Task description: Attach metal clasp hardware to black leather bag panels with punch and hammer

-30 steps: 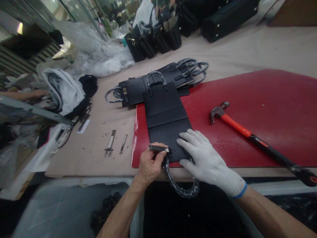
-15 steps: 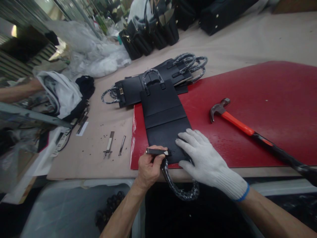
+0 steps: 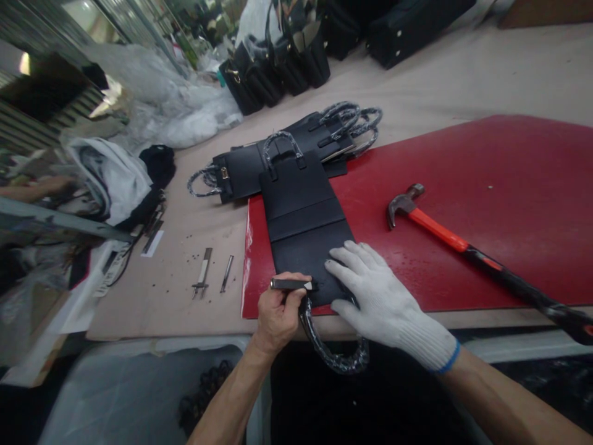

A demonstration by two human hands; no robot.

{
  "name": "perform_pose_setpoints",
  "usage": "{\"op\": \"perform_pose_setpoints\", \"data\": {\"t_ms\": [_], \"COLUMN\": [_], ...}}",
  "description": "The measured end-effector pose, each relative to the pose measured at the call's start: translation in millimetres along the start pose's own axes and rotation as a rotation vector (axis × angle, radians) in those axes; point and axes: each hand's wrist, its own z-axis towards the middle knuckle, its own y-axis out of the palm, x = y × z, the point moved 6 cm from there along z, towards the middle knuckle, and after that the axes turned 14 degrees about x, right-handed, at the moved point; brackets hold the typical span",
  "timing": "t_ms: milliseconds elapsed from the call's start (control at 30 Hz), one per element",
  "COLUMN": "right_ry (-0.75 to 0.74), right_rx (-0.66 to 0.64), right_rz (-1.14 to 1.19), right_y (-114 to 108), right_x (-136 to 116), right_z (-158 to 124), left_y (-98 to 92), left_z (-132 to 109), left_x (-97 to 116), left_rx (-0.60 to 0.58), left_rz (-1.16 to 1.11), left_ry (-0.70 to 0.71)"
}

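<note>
A flat black leather bag piece [image 3: 303,222] lies on the red mat [image 3: 463,204], its wrapped handle [image 3: 333,355] hanging over the table's near edge. My bare left hand [image 3: 277,312] is closed on a small metal punch tool [image 3: 291,284], whose tip rests on the piece's near left corner. My right hand [image 3: 377,296], in a white glove, lies flat with spread fingers on the piece's near end, just right of the tool.
A hammer [image 3: 458,244] with an orange and black handle lies on the mat to the right. Two metal tools [image 3: 213,275] rest on the beige table, left of the mat. More black bag pieces [image 3: 296,145] are stacked behind. Another person's arm [image 3: 32,188] shows at far left.
Only the view has shifted slightly. My hands, the tool and the bag piece keep the same pose.
</note>
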Motion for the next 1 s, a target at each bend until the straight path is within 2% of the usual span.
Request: {"op": "perform_pose_setpoints", "data": {"t_ms": [133, 367, 567, 667, 733, 800, 900, 933, 1000], "right_ry": [0.003, 0.003, 0.0, 0.019, 0.079, 0.163, 0.278, 0.323, 0.431], "right_rx": [-0.001, -0.005, 0.005, 0.02, 0.08, 0.201, 0.326, 0.305, 0.166], "right_rz": [-0.007, 0.002, 0.017, 0.118, 0.224, 0.227, -0.055, -0.184, -0.41], "right_y": [1, -1, -2, -7, -18, -39, -77, -88, -101], "right_x": [0, -1, -1, 0, 7, 22, 54, 67, 92], "right_z": [-1, 0, 1, 0, -1, -2, -7, -10, -19], "left_y": [0.2, 7.4, 10.2, 12.8, 13.8, 14.5, 15.1, 15.2, 15.1], "left_z": [2, 8, 11, 14, 16, 16, 16, 16, 15], "left_x": [3, 22, 23, 21, 19, 19, 18, 18, 18], "left_rx": [0.002, -0.029, -0.048, -0.084, -0.09, -0.09, -0.082, -0.077, -0.063], "left_rz": [0.024, 0.107, 0.044, 0.031, 0.028, 0.029, 0.034, 0.034, 0.03], "left_ry": [0.041, 0.242, 0.182, 0.117, 0.1, 0.108, 0.132, 0.137, 0.143]}}
